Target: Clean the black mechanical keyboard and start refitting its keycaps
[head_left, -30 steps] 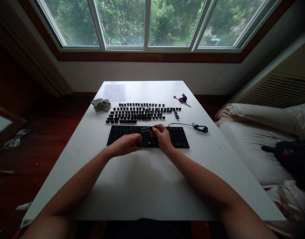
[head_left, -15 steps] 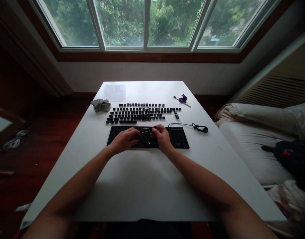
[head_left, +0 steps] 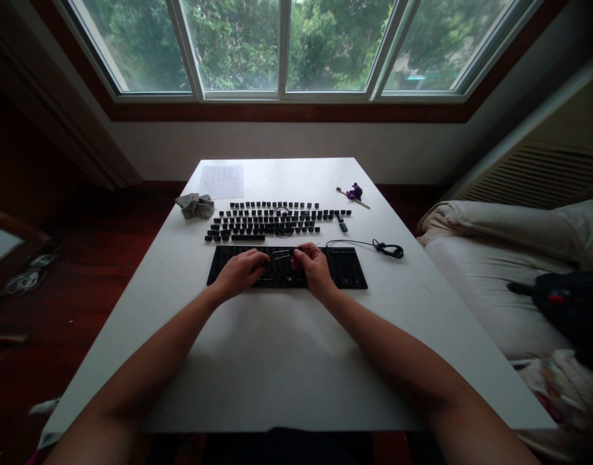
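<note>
Many loose keycaps (head_left: 291,225) beyond keyboard (head_left: 280,276)

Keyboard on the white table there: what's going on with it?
A person's right hand pinches a thin metal tool above the black keyboard. The left hand is over the keyboard too, near the tool's other end; whether it holds anything is hard to tell. Loose black keys lie in rows beyond the keyboard.

Beyond your white rectangular table (head_left: 296,361) you see a wide white-framed glass window (head_left: 283,51); right of the table, a cream cushioned sofa (head_left: 488,278).
</note>
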{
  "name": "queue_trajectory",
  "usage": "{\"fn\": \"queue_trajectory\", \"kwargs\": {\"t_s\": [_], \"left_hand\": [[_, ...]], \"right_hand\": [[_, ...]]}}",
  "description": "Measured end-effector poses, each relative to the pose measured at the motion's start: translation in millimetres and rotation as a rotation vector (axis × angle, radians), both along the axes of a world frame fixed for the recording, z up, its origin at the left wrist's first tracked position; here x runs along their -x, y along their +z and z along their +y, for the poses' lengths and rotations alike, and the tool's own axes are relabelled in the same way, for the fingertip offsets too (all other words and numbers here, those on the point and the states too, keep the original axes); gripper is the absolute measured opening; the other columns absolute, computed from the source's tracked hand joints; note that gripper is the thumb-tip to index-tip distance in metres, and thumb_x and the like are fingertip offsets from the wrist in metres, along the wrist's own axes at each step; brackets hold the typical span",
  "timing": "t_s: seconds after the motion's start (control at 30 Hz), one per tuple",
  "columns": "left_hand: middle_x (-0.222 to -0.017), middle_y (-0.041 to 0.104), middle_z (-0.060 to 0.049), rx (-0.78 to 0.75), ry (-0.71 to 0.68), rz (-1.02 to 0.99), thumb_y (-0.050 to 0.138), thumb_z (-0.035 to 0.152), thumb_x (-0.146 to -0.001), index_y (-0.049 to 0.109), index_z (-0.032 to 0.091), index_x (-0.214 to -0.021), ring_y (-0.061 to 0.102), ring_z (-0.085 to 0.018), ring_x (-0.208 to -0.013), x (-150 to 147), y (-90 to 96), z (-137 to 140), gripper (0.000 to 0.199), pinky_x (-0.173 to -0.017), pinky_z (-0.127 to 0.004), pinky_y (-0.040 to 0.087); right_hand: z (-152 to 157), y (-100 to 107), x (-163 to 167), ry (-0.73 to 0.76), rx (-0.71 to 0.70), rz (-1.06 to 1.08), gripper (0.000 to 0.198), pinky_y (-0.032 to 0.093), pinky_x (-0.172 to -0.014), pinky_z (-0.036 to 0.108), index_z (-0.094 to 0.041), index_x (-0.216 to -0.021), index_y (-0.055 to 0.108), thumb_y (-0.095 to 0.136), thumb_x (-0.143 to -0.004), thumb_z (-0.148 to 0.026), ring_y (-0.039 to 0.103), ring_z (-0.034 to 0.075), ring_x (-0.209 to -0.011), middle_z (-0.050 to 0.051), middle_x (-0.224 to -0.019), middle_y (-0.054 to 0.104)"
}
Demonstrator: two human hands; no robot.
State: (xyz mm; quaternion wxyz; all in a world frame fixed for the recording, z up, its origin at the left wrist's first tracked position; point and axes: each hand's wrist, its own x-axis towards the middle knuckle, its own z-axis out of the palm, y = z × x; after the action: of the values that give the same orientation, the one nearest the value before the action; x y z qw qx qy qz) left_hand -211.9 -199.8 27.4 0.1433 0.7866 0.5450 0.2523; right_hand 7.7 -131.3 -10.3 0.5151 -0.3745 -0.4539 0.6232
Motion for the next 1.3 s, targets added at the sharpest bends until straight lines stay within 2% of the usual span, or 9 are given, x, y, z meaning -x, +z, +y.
{"fn": "queue_trajectory", "kwargs": {"t_s": [0.1, 0.23, 0.43, 0.63, 0.73, 0.97, 1.13, 1.3], "left_hand": [[-0.108, 0.067, -0.005, -0.053, 0.026, 0.036, 0.057, 0.019, -0.093, 0.066, 0.024, -0.117, 0.063, -0.021, -0.096, 0, -6.5, 3, 0.027, -0.086, -0.036, 0.051], [-0.112, 0.067, -0.007, -0.159, 0.080, 0.144, 0.054, 0.019, -0.095, 0.072, 0.024, -0.109, 0.057, -0.027, -0.108, 3, -17.9, 7, 0.023, -0.097, -0.046, 0.046], [-0.108, 0.066, -0.007, -0.156, 0.101, 0.104, 0.055, 0.019, -0.093, 0.072, 0.024, -0.109, 0.057, -0.025, -0.105, 8, -24.3, 9, 0.023, -0.097, -0.046, 0.046], [-0.110, 0.066, -0.005, -0.090, -0.070, 0.129, 0.067, 0.023, -0.086, 0.068, 0.025, -0.111, 0.056, -0.025, -0.104, 0, -20.8, 6, 0.026, -0.094, -0.044, 0.046], [-0.110, 0.066, -0.006, -0.082, -0.061, 0.149, 0.067, 0.022, -0.084, 0.066, 0.024, -0.113, 0.056, -0.025, -0.104, -1, -21.1, 5, 0.029, -0.093, -0.044, 0.045], [-0.108, 0.068, -0.005, -0.068, -0.042, 0.098, 0.064, 0.025, -0.090, 0.063, 0.024, -0.112, 0.058, -0.025, -0.101, 1, -23.7, 7, 0.021, -0.091, -0.043, 0.045], [-0.111, 0.064, -0.006, -0.086, -0.020, 0.050, 0.065, 0.015, -0.085, 0.063, 0.026, -0.114, 0.059, -0.025, -0.105, -1, -23.4, 6, 0.031, -0.095, -0.045, 0.046], [-0.109, 0.058, -0.005, -0.018, -0.016, -0.099, 0.064, 0.010, -0.081, 0.064, 0.026, -0.115, 0.060, -0.021, -0.101, -2, -23.2, 5, 0.037, -0.091, -0.038, 0.052]], "right_hand": [[0, -1, 0, 0.007, -0.005, 0.005, 0.033, 0.052, -0.057, 0.027, -0.022, -0.089, 0.060, 0.079, -0.071, -0.043, 0.062, 0.015, -0.064, -0.003, -0.071, 0.062], [0, -1, 0, 0.002, -0.001, -0.002, 0.033, 0.051, -0.056, 0.027, -0.022, -0.087, 0.060, 0.079, -0.071, -0.043, 0.062, 0.015, -0.064, -0.003, -0.071, 0.062], [0, -1, -1, 0.012, -0.008, 0.011, 0.030, 0.051, -0.057, 0.026, -0.022, -0.088, 0.060, 0.078, -0.073, -0.040, 0.061, 0.014, -0.063, -0.004, -0.071, 0.061], [0, -1, -1, -0.003, -0.005, -0.008, 0.031, 0.051, -0.057, 0.027, -0.022, -0.089, 0.060, 0.078, -0.073, -0.042, 0.061, 0.014, -0.064, -0.004, -0.072, 0.061], [0, -1, -1, -0.002, -0.004, -0.010, 0.031, 0.051, -0.057, 0.027, -0.022, -0.088, 0.060, 0.078, -0.073, -0.041, 0.061, 0.015, -0.063, -0.004, -0.070, 0.061], [0, 0, -1, 0.001, -0.007, -0.003, 0.031, 0.051, -0.058, 0.027, -0.022, -0.088, 0.060, 0.077, -0.073, -0.042, 0.062, 0.015, -0.064, -0.004, -0.072, 0.062], [0, 0, 0, -0.002, 0.000, -0.012, 0.033, 0.051, -0.058, 0.028, -0.023, -0.088, 0.060, 0.078, -0.072, -0.044, 0.061, 0.015, -0.064, -0.004, -0.072, 0.061], [-1, 0, 0, 0.001, -0.003, 0.000, 0.030, 0.051, -0.057, 0.026, -0.022, -0.088, 0.060, 0.078, -0.073, -0.041, 0.061, 0.014, -0.064, -0.004, -0.071, 0.060]]}}
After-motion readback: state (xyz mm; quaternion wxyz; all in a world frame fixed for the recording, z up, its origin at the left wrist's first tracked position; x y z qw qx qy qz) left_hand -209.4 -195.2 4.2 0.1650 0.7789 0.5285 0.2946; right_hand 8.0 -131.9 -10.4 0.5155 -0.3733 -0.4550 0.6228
